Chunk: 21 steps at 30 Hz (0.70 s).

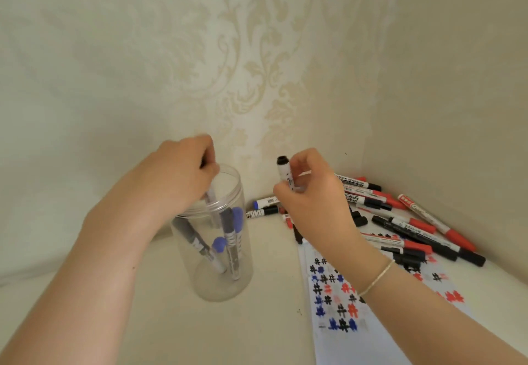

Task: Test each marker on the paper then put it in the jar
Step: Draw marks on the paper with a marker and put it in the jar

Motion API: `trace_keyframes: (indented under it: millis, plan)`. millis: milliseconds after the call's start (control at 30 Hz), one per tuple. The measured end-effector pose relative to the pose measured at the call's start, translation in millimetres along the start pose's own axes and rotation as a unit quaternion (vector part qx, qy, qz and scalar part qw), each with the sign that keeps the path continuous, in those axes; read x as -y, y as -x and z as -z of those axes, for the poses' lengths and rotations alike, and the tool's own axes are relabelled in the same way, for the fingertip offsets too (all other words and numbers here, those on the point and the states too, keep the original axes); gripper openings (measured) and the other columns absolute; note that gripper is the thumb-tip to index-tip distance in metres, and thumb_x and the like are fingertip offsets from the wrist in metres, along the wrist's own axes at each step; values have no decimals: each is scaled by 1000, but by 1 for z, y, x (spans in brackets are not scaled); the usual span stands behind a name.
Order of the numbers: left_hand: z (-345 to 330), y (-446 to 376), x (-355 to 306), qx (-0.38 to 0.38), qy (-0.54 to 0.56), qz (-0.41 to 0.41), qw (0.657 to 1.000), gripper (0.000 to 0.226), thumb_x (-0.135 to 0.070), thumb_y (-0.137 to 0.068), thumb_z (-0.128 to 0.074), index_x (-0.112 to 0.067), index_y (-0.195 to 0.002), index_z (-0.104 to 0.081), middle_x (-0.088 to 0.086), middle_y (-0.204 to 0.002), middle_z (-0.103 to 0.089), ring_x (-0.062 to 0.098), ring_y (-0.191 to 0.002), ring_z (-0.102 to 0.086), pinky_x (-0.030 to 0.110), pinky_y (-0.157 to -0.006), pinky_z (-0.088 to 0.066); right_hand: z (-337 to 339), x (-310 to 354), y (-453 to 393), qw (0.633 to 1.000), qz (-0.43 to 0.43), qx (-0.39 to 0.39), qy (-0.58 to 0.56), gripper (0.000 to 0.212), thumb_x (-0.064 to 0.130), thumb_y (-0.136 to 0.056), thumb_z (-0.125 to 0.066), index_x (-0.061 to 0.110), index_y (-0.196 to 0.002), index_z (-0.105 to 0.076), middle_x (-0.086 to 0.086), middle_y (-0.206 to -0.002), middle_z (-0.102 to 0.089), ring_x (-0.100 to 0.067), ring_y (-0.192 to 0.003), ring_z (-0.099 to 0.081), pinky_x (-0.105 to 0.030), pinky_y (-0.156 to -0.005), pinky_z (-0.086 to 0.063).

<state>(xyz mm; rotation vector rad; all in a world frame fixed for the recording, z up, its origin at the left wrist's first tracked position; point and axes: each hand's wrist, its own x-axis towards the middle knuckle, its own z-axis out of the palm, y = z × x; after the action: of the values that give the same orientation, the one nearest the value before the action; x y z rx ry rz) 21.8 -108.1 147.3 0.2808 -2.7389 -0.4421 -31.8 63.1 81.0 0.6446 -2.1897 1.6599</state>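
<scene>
A clear plastic jar [243, 276] stands upright left of centre, with several markers inside, two of them blue-capped. My left hand [174, 176] is over the jar's mouth, fingers closed on a grey marker [212, 202] that points down into the jar. My right hand [311, 199] is to the right of the jar and holds a black-ended marker [285, 172] upright. The white paper [371, 333] lies under my right forearm, covered with black, blue and red hash marks.
A pile of red and black markers [414, 224] lies in the right corner against the wall. A blue marker [265, 202] and a black one [264, 212] lie between the jar and my right hand. Patterned walls close in behind and on the right.
</scene>
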Motion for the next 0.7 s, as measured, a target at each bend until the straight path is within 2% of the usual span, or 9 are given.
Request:
trace_keyframes:
  millis: [100,200,267,367,433,500,567,633,700]
  plan:
    - [0,-8,-3,171,-86,10,981,19,-16,-87,-54,-27,-81,-67,-9,-80,-67,12,-79,-61,23,-64,-45,-1,9,-7,993,-67,-10,-93,19,7,-84,-63,21,-88,-49,4,-85,-61,-20,-80,-66,-35,-72,-54]
    - [2,-15,-8,249,-106,15,962,22,-16,-86,-55,-31,-85,-70,-15,-76,-68,12,-88,-64,24,-75,-49,-1,11,-9,984,-112,-22,-139,19,6,-85,-62,20,-89,-51,-3,-92,-67,-23,-86,-70,-45,-82,-55]
    - [2,-17,-11,274,-111,10,955,16,-23,-88,-58,-30,-92,-72,-16,-77,-69,11,-90,-65,26,-83,-50,0,10,-8,979,-130,-25,-157,21,4,-86,-61,22,-90,-52,-5,-93,-69,-21,-85,-70,-45,-82,-56]
    - [-2,-20,-8,255,-112,13,960,18,-29,-91,-55,-29,-96,-73,-10,-90,-68,14,-90,-62,27,-80,-48,4,9,-5,973,-148,-22,-178,24,3,-90,-57,26,-96,-55,-2,-90,-71,-12,-80,-72,-42,-77,-59]
    - [-2,-17,-8,185,-101,11,977,19,-28,-92,-53,-27,-93,-71,-6,-89,-67,17,-85,-61,28,-75,-46,8,8,-4,971,-156,-35,-179,25,4,-90,-57,29,-93,-57,1,-87,-72,-13,-80,-72,-47,-76,-59]
    - [0,-5,-16,14,-100,-13,995,19,-30,-94,-49,-28,-93,-68,-4,-85,-68,22,-80,-63,32,-72,-49,11,7,-4,968,-160,-59,-184,22,5,-90,-58,25,-95,-59,0,-84,-72,-15,-79,-72,-48,-76,-58]
    - [0,14,-33,-135,-61,-88,985,20,-36,-96,-44,-29,-97,-63,-7,-81,-69,21,-71,-64,36,-69,-51,15,7,-5,961,-164,-84,-205,19,5,-89,-60,20,-101,-60,-2,-85,-72,-16,-79,-72,-41,-75,-59]
    - [-7,37,-54,-106,48,-136,984,22,-44,-95,-42,-31,-104,-58,-11,-84,-68,8,-63,-61,33,-69,-52,19,7,-5,952,-170,-108,-230,18,7,-88,-63,18,-102,-59,-5,-89,-70,-18,-78,-71,-36,-73,-60]
    - [-31,50,-64,-10,42,-143,989,35,-51,-95,-38,-30,-122,-47,-14,-107,-62,5,-79,-61,27,-75,-50,20,6,-4,948,-167,-134,-234,19,11,-86,-66,19,-101,-58,-6,-91,-68,-22,-76,-71,-39,-72,-60]
